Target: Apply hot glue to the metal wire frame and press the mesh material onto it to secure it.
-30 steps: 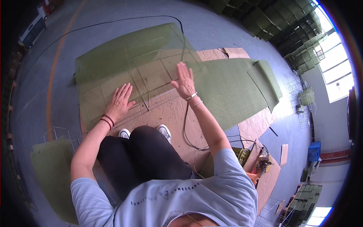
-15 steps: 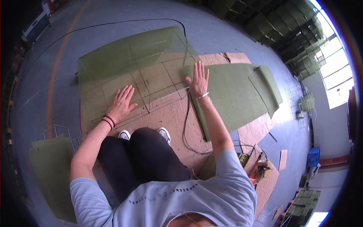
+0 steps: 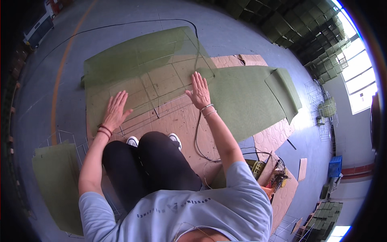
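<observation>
A sheer green mesh sheet [image 3: 121, 90] lies over a thin wire frame [image 3: 151, 86] in front of my knees. My left hand [image 3: 115, 109] rests flat near the sheet's left part, fingers stretched. At the sheet's near right part my right hand [image 3: 199, 90] lies flat too, its fingers outstretched and holding nothing. Denser, folded green mesh covers the far left side. To the right of my right hand spreads another green mesh piece [image 3: 246, 97], its far right end folded over. Flattened cardboard [image 3: 169, 111] lies beneath.
A black cable [image 3: 197, 139] curls over the cardboard at the right. Tools [image 3: 278, 179] sit in a holder by my right elbow. More green mesh sheets [image 3: 56, 181] rest on wire frames at the left. Stacked green boxes [image 3: 298, 28] stand at the far right.
My right hand has moved down and left along the mesh, and my left hand slightly left. The near edge of the sheet has shifted, and the right mesh piece's near corner is now less exposed.
</observation>
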### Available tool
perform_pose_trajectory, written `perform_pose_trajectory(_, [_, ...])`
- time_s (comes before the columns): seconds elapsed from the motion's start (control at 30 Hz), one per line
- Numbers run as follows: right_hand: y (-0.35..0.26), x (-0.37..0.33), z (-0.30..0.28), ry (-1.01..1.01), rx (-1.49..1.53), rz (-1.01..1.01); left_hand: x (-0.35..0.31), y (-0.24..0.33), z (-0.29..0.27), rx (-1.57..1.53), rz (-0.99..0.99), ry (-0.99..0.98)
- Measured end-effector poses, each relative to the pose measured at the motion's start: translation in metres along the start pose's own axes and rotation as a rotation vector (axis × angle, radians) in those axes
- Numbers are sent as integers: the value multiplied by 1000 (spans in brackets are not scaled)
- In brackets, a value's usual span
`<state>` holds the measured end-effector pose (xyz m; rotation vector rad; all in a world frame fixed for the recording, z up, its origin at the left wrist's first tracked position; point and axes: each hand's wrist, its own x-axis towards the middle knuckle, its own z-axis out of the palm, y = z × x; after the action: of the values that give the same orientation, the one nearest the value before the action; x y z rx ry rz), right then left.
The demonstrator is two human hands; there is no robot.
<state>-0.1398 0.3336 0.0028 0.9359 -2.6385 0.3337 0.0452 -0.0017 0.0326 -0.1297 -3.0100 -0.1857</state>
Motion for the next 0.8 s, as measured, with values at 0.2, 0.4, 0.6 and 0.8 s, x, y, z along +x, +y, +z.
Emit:
perform_pose_trajectory(0.2, [14, 6, -4, 121, 42, 122, -54, -46, -11, 350, -423, 135])
perform_pose_trajectory(0.4, [14, 19, 13, 77, -1, 102, -78, -77, -2, -642, -712, 96])
perform_pose_trajectory(0.6, [79, 59, 11, -34, -97, 136, -55, -9, 25, -941, -481, 231])
perform_pose_trajectory(0.8, [70, -16, -11, 372, 332, 462, -69, -19, 19, -1220, -473, 185])
